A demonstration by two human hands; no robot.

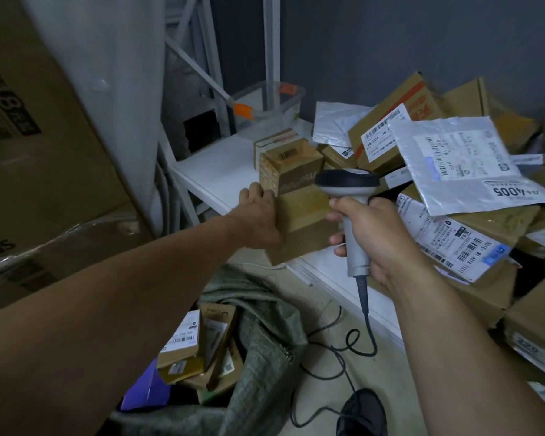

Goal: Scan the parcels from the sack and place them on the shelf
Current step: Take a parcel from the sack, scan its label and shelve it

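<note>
My left hand (260, 215) grips the left end of a plain brown cardboard parcel (302, 221) at the front edge of the low white shelf (214, 171). My right hand (381, 234) holds a grey barcode scanner (350, 190) by its handle, its dark head just above that parcel. The scanner's black cable (364, 325) hangs to the floor. Below, the open green woven sack (265, 341) holds several labelled boxes (199, 347) and a purple packet (147, 388).
A pile of cardboard boxes and silver mailers (460, 158) covers the shelf's right part. Two small boxes (288, 162) stand behind the held parcel. A clear plastic bin (271, 105) sits at the back. Large cartons (29, 152) stand at left. A black shoe (362, 413) is on the floor.
</note>
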